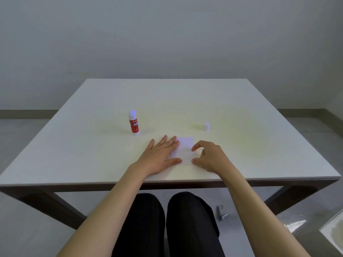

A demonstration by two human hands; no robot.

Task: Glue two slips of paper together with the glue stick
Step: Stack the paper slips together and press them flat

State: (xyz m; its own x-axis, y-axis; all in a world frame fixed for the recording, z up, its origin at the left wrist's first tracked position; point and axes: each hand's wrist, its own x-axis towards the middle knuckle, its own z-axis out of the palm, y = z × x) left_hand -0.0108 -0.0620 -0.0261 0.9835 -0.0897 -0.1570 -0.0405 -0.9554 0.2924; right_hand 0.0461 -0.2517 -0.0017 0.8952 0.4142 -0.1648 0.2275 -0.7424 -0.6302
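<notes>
Surface (241, 112): white and square, seen from its near edge; dark frame and legs beneath.
Glue stick (133, 123): upright, uncapped, red label, pale tip up; left of centre, beyond the left hand and apart from it.
Cap (206, 126): white, standing alone right of centre, well apart from the glue stick, beyond the right hand.
Slips of paper (184, 148): white, flat near the middle of the near edge, between the two hands; a faint seam suggests one lying over the other, but how far they overlap cannot be told against the white top.
In the way: nothing between the hands and the paper; glue stick and cap both clear of it, farther in.
Left hand (159, 156): spread wide and flat, palm down, fingertips resting on the left edge of the paper, thumb touching the near left corner; gripping nothing.
Right hand (209, 157): loosely curled, half open; forefinger tip and thumb tip pressing on the right edge of the paper, other fingers tucked under; pinching or merely pressing, cannot be told.
Below the surface: knees in black trousers at the near edge.
Floor (241, 201): grey; a small metal object (221, 213) lying right of the knees, kind unclear.
Far right corner of view: a glossy pale sheet (332, 232), partly cut off.
</notes>
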